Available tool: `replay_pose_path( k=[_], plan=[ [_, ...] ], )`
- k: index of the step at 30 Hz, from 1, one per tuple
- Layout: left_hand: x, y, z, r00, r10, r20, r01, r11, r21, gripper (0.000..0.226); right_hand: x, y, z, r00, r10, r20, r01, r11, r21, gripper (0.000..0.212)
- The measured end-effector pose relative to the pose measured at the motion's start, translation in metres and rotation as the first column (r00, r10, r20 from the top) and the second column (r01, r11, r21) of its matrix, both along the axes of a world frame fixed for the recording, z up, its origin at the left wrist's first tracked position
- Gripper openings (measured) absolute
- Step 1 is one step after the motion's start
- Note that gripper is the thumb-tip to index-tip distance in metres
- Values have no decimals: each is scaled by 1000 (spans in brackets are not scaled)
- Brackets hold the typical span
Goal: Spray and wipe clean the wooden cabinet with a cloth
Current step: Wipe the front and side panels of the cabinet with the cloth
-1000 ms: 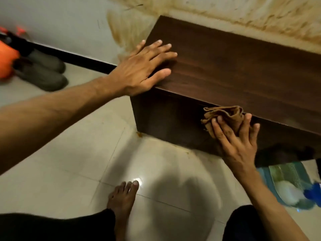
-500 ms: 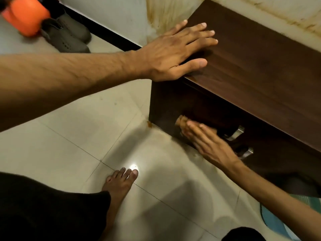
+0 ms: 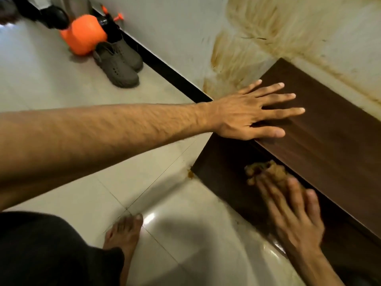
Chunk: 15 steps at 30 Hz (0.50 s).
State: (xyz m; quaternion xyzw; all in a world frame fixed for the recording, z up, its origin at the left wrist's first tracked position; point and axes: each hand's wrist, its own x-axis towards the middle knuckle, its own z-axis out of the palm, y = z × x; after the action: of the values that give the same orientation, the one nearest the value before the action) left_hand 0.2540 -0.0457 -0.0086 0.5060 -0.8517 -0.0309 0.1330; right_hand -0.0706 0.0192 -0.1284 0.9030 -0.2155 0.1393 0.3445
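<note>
The dark wooden cabinet (image 3: 329, 145) stands low against a stained wall at the right. My left hand (image 3: 247, 114) lies flat on the near left corner of its top, fingers spread, holding nothing. My right hand (image 3: 292, 213) presses a crumpled brown cloth (image 3: 268, 172) flat-fingered against the cabinet's front face, just under the top edge. The hand is motion-blurred and covers part of the cloth. No spray bottle for the cabinet shows beside it.
An orange pump sprayer (image 3: 84, 34) and a pair of grey clogs (image 3: 117, 60) sit by the black skirting at the upper left. My bare foot (image 3: 125, 232) rests on the glossy tiled floor (image 3: 185, 234) in front of the cabinet.
My right hand has carried the cloth from low on the front face up toward the top edge. The camera view has swung left and closer; my left hand has stayed on the cabinet top.
</note>
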Motion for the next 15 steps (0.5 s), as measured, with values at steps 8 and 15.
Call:
replay_pose_path(
  k=[8,15],
  plan=[
    [-18,316,-326,704,698,133,-361,189,913,103,44,-5,-95,798,99,-595,-107,994,23,62],
    [19,62,-66,799,456,-391,-128,765,632,71,61,-12,-89,931,66,-360,-73,997,-7,58]
  ],
)
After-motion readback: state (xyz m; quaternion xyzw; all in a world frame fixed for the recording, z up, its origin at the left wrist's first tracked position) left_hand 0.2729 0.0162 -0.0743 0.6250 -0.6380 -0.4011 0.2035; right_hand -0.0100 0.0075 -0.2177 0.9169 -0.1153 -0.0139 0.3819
